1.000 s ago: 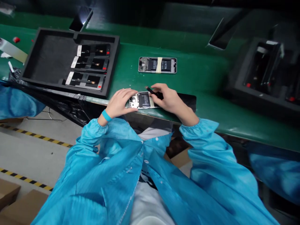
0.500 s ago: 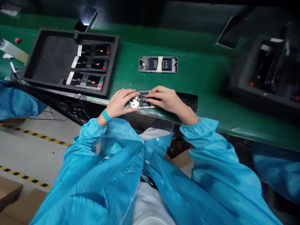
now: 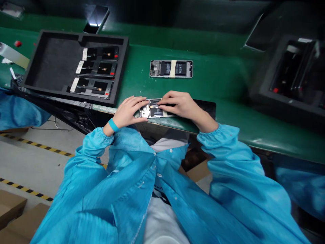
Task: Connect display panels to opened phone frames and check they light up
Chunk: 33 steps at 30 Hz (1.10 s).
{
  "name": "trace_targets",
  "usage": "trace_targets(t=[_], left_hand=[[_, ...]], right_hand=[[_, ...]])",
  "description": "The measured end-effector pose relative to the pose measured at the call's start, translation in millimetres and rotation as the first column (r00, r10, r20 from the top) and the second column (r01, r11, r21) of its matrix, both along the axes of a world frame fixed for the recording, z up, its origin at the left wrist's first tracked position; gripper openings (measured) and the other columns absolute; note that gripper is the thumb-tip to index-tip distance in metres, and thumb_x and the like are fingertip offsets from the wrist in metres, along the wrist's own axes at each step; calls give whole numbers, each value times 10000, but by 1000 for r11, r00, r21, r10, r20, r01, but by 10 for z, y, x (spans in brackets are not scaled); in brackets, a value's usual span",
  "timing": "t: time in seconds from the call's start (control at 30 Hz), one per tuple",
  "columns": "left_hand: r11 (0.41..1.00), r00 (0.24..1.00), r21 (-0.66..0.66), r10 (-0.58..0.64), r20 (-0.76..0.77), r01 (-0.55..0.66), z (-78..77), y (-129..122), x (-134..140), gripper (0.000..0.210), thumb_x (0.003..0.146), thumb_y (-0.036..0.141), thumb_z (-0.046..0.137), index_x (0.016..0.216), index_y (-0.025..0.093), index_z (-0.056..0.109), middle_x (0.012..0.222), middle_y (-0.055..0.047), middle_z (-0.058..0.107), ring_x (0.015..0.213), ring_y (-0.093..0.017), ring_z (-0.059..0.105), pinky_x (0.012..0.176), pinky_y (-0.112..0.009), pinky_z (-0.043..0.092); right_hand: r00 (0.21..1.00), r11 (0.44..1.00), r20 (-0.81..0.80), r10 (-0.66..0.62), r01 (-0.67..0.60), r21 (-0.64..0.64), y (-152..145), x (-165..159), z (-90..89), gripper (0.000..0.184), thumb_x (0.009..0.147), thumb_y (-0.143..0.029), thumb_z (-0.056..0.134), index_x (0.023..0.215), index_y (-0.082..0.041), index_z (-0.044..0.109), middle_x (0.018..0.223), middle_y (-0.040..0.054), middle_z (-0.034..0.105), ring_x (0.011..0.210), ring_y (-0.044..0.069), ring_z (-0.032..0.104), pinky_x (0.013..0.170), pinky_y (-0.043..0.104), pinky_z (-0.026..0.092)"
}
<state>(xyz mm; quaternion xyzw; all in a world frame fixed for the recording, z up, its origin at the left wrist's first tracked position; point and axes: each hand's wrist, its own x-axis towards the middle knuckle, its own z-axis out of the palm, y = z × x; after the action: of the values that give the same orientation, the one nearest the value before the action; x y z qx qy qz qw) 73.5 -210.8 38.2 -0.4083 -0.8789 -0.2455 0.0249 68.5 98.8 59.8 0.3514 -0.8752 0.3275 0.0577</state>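
Observation:
An opened phone (image 3: 145, 112), its circuit board and black battery exposed, lies at the near edge of the green bench. My left hand (image 3: 127, 112), with a blue band at the wrist, grips the phone's left end, thumb on the near edge and fingers on the far edge. Over the middle of the phone my right hand (image 3: 180, 104) is closed in a pinch at the battery area. What its fingertips hold, if anything, is too small to make out. A dark flat panel (image 3: 208, 107) shows to the right, partly behind my right hand.
Beyond my hands lies another open phone body (image 3: 156, 69) with a pale strip across its battery. A black foam tray (image 3: 50, 64) at the left holds three phone screens (image 3: 95, 86). Another dark tray (image 3: 266, 79) stands at the right. A phone (image 3: 96, 19) leans at the back.
My left hand keeps its grip on the phone. The right fingertips have shifted slightly over the battery area, and a bit more of it shows. The view has moved a little.

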Motion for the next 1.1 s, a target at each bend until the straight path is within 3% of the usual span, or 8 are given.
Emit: trace_targets(t=[0.27, 0.53, 1.1], left_hand=[[998, 992, -53, -47, -119, 41, -17, 6, 10, 600, 1053, 651, 637, 1538, 298, 660, 1656, -158, 585, 1509, -363, 579, 1301, -619, 405], [993, 989, -60, -105, -108, 99, 11, -38, -66, 661, 1043, 739, 578, 1550, 324, 656, 1630, -166, 599, 1462, -367, 584, 1232, -592, 441], [991, 984, -119, -84, -157, 65, 23, -11, 2, 605, 1088, 640, 555, 1589, 306, 607, 1672, -156, 564, 1490, -360, 575, 1273, -599, 420]], right_hand=[[1000, 1000, -16, -3, 3, -26, -30, 14, -5, 309, 1059, -460, 659, 1110, -247, 877, 1038, 98, 790, 890, 205, 734, 829, 361, 621], [1000, 999, -4, -21, 21, -35, -39, 32, 4, 297, 1049, -458, 669, 1089, -247, 874, 1040, 95, 794, 886, 208, 737, 825, 372, 616], [999, 999, 2, -39, 39, -35, -45, 82, 13, 291, 1061, -453, 666, 1109, -249, 868, 1057, 91, 792, 916, 212, 736, 843, 391, 615]])
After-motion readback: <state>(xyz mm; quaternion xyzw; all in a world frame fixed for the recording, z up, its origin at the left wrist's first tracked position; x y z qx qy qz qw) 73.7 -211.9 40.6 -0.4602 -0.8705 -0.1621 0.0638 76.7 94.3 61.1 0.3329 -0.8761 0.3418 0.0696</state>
